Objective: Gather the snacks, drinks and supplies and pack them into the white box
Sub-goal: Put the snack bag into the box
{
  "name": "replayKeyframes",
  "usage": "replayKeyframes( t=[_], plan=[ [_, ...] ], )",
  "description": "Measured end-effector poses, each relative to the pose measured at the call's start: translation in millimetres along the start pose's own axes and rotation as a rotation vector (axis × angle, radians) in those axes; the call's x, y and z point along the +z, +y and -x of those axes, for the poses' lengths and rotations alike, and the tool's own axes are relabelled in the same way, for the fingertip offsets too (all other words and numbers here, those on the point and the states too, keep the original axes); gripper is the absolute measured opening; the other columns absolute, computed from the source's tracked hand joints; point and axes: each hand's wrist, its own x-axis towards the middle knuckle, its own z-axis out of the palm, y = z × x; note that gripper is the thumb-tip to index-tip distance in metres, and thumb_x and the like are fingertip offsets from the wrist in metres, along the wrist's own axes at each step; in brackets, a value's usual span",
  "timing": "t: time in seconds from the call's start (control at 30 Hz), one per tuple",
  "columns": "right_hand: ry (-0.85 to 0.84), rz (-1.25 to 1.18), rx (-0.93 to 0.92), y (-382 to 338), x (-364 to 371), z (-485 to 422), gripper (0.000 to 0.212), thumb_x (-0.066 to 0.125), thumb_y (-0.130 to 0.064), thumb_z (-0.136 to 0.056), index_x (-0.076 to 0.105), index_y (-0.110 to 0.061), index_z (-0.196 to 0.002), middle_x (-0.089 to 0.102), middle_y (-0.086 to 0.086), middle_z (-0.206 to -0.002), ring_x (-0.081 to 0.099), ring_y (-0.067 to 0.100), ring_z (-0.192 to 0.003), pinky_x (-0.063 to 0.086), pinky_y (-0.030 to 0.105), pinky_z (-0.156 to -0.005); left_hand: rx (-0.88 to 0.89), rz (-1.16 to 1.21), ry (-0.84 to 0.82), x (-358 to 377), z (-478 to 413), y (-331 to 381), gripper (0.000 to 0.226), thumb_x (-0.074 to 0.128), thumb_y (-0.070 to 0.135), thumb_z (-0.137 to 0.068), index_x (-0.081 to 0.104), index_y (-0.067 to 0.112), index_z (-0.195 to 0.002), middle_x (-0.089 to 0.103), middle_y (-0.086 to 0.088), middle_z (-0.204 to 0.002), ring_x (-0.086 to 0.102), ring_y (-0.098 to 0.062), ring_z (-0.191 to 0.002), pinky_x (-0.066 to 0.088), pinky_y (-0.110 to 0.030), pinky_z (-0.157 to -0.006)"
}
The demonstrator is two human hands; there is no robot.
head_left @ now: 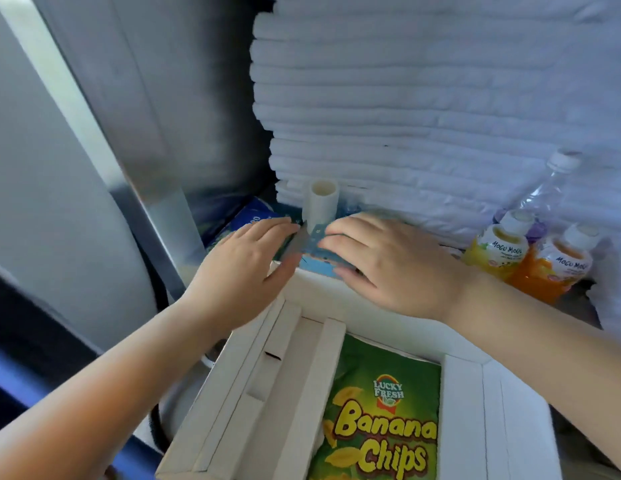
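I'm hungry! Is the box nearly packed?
Not yet. Done: the green banana chips bag lies in the white cardboard box. In hand: the left hand and right hand touch a flat blue packet behind it. Left: the yellow juice bottle, orange juice bottle and clear plastic bottle stand outside.

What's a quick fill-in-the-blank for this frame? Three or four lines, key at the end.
1. The bag in the white box reads Banana ____.
2. The left hand and right hand both touch a flat ____ packet beyond the box.
3. The orange juice bottle stands next to a ____ one.
4. The clear bottle behind them has a ____ cap.
Missing: Chips; blue; yellow; white.
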Motion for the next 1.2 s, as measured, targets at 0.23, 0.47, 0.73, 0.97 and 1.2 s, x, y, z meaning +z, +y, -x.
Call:
replayKeyframes(
  t=[0.23,0.47,0.73,0.97,1.2],
  plan=[
    [0.008,-0.094,0.089,19.0,34.3,-36.1,0.033,0.055,-0.03,-0.092,0.059,-0.011,-0.119,0.057,0.002,-0.115,0.054,0.019,-0.106,0.048,0.031,-0.077,-0.436,-0.026,-0.13,41.4,-50.4,-45.3,0.047,0.052,0.036,-0.09,0.044,0.016,-0.132,0.051,-0.004,-0.132,0.053,-0.024,-0.111,0.047,-0.034,-0.086],
    [-0.019,-0.189,0.218,32.0,58.2,-44.1,0.036,0.051,-0.036,-0.094,0.054,-0.015,-0.122,0.053,-0.003,-0.121,0.049,0.016,-0.109,0.044,0.027,-0.079,-0.645,-0.206,-0.411,75.8,-60.8,-71.5,0.089,0.051,0.067,-0.079,0.022,0.014,-0.143,0.032,-0.01,-0.144,0.035,-0.029,-0.127,0.034,-0.041,-0.099],
    [-0.079,-0.252,0.305,42.4,67.3,-32.4,0.036,0.047,-0.037,-0.095,0.051,-0.018,-0.126,0.05,-0.004,-0.123,0.047,0.013,-0.112,0.035,0.021,-0.074,-0.777,-0.175,-0.428,88.6,-67.8,-75.7,0.112,0.053,0.077,-0.069,0.007,0.012,-0.147,0.029,-0.012,-0.143,0.029,-0.031,-0.129,0.03,-0.043,-0.103],
    [-0.059,-0.29,0.287,40.9,68.9,-34.1,0.038,0.046,-0.036,-0.095,0.048,-0.019,-0.13,0.049,-0.005,-0.126,0.045,0.011,-0.114,0.039,0.023,-0.081,-0.806,-0.187,-0.322,87.1,-75.3,-69.6,0.099,0.064,0.067,-0.067,0.024,0.009,-0.137,0.038,-0.012,-0.132,0.036,-0.029,-0.121,0.041,-0.039,-0.094],
    [0.015,-0.291,0.238,38.4,67.3,-33.4,0.037,0.047,-0.035,-0.095,0.05,-0.019,-0.128,0.051,-0.006,-0.122,0.047,0.012,-0.11,0.042,0.026,-0.081,-0.838,-0.159,-0.187,76.4,-77.4,-65.5,0.096,0.067,0.065,-0.064,0.03,0.009,-0.133,0.042,-0.011,-0.128,0.04,-0.028,-0.117,0.041,-0.035,-0.086]
  ],
)
